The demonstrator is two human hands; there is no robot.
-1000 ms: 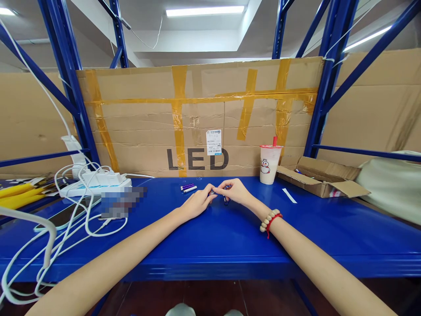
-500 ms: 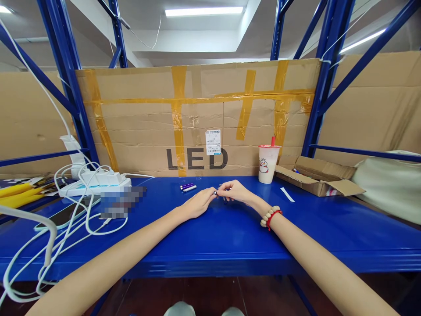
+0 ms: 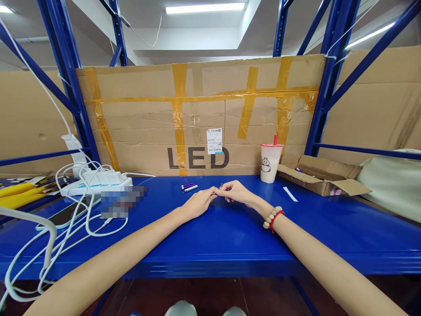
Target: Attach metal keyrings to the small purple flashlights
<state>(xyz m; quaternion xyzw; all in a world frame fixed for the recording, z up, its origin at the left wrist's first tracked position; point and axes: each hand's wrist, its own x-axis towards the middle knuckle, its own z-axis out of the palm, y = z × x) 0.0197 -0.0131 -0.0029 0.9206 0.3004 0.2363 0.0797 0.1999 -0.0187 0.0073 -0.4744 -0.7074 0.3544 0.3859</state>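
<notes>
My left hand rests low over the blue tabletop, its fingers pressed together and pointing right. From the other side my right hand meets it, thumb and index finger pinched at the left fingertips. Both hands are closed around that spot; what they grip is too small and covered to make out. Small dark bits show beneath the right hand's fingers, partly hidden. Just behind the left hand lie a purple pen-like piece and a whitish one, side by side.
On the right stand a drink cup with a red straw and an open cardboard box, with a white strip before them. Left are a phone, a power strip and tangled white cables. A cardboard panel closes the back.
The small dark, shiny bit seen between the fingertips earlier is now covered by the fingers. The hands have hardly moved; the view has shifted slightly.
</notes>
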